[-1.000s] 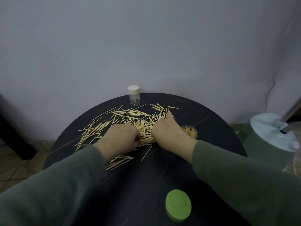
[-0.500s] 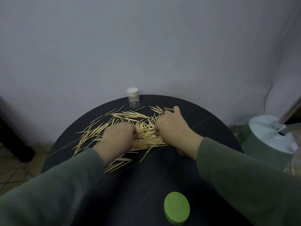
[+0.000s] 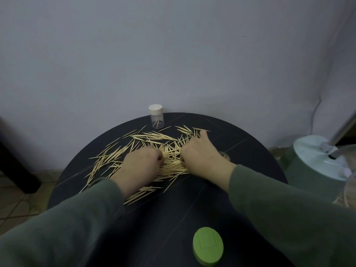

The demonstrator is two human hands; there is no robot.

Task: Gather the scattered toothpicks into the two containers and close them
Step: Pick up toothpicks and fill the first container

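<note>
**Wooden toothpicks all over the place, watch that jar at 3**

Wood sticks everywhere: your toothpicks fan across the black table from 9 to 1 o'clock, most lying roughly 8-to-2, some crossed. Your left hand and right hand are both curled into the pile's middle, pinching bunches. The open jar sits half hidden behind your right wrist at 3, so a sweep could tip it. The capped jar stands at 12, the green lid at 6.

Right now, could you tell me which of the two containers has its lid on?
The clear jar by the wall, with its white cap; the other container, behind the right hand, is open.
</note>
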